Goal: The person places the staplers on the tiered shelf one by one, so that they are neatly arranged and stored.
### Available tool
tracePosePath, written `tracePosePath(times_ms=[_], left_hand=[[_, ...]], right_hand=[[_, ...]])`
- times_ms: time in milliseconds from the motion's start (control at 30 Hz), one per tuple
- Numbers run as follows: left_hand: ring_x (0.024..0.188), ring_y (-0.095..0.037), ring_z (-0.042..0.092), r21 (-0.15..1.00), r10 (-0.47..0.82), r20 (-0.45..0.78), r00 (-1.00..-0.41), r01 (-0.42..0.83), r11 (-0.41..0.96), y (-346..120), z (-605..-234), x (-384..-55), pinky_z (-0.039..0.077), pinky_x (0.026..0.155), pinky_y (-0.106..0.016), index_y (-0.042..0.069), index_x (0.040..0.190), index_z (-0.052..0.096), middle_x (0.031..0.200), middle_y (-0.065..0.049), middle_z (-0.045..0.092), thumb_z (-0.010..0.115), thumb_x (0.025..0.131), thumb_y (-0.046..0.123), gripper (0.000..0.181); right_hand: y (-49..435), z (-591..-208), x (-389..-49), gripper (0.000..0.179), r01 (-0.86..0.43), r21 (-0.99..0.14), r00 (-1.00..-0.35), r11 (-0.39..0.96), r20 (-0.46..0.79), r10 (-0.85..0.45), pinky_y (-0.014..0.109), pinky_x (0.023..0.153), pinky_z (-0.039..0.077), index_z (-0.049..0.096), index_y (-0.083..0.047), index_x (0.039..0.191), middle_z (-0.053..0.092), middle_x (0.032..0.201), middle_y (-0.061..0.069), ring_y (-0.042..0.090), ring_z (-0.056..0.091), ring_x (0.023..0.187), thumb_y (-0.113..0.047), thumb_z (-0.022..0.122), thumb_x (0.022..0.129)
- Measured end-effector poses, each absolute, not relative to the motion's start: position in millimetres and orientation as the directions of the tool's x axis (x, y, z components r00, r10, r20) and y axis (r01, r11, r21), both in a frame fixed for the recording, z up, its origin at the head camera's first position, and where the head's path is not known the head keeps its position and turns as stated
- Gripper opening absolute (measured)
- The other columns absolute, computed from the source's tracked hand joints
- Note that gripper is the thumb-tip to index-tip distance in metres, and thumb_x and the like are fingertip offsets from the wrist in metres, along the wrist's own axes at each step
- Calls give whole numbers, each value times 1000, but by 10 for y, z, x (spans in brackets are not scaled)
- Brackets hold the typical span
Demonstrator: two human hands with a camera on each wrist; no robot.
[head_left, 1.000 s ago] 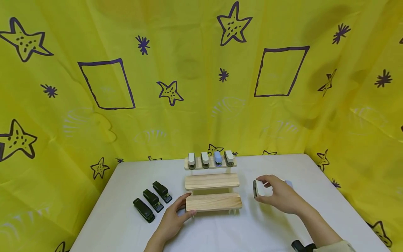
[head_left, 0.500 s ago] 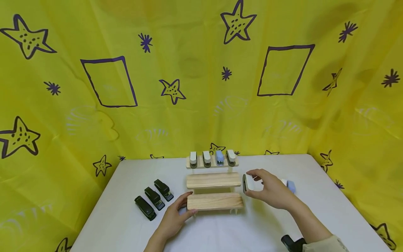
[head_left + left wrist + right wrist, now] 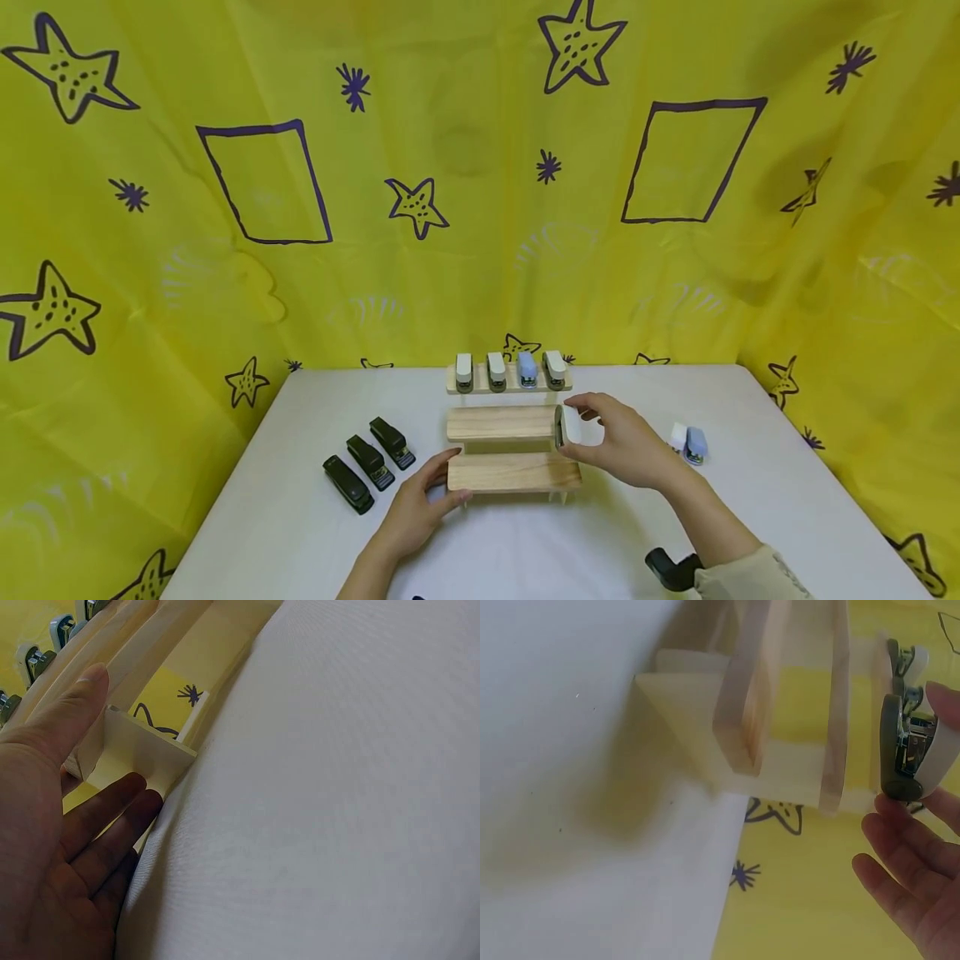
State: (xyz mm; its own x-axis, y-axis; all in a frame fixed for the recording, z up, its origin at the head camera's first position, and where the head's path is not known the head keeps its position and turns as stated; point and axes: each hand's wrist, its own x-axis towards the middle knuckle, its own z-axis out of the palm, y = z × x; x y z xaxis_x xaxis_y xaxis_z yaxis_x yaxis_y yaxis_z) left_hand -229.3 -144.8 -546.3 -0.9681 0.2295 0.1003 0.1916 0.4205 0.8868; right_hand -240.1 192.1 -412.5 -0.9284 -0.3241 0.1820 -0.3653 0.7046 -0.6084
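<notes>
A three-tier wooden stand (image 3: pixel 514 473) is on the white table. My left hand (image 3: pixel 408 512) grips the left end of its lowest tier, thumb at the front edge; in the left wrist view, fingers (image 3: pixel 112 825) lie by the side support. My right hand (image 3: pixel 633 446) pinches a white stapler with a dark grey base (image 3: pixel 567 427), on its side at the right end of the middle tier. Whether it touches the tier I cannot tell. The right wrist view shows this stapler (image 3: pixel 904 754) between thumb and fingers. Several small staplers, including a blue one (image 3: pixel 527 369), stand along the top tier.
Left of the stand lie three black staplers (image 3: pixel 367 461) in a slanting row. On the right are a white stapler (image 3: pixel 678 436) and a blue stapler (image 3: pixel 696 445). A black device (image 3: pixel 670 570) shows at the right cuff. A yellow patterned curtain (image 3: pixel 480 275) surrounds the table.
My right hand has carried the white stapler leftward from the table's right side to the middle tier. The left hand has stayed at the stand. The head view has tilted down slightly.
</notes>
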Motion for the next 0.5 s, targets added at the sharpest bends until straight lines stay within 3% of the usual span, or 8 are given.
tracePosePath(times_ms=[500], left_hand=[[126, -20, 65, 886, 228, 105, -968, 195, 420, -1447, -5474, -2301, 43, 110, -54, 35, 149, 52, 135, 1, 71, 79, 88, 49, 68]], right_hand=[[1636, -4111, -2463, 66, -353, -634, -926, 688, 133, -352, 50, 97, 52, 58, -10, 142, 65, 131, 5, 28, 62, 120, -40, 82, 89]])
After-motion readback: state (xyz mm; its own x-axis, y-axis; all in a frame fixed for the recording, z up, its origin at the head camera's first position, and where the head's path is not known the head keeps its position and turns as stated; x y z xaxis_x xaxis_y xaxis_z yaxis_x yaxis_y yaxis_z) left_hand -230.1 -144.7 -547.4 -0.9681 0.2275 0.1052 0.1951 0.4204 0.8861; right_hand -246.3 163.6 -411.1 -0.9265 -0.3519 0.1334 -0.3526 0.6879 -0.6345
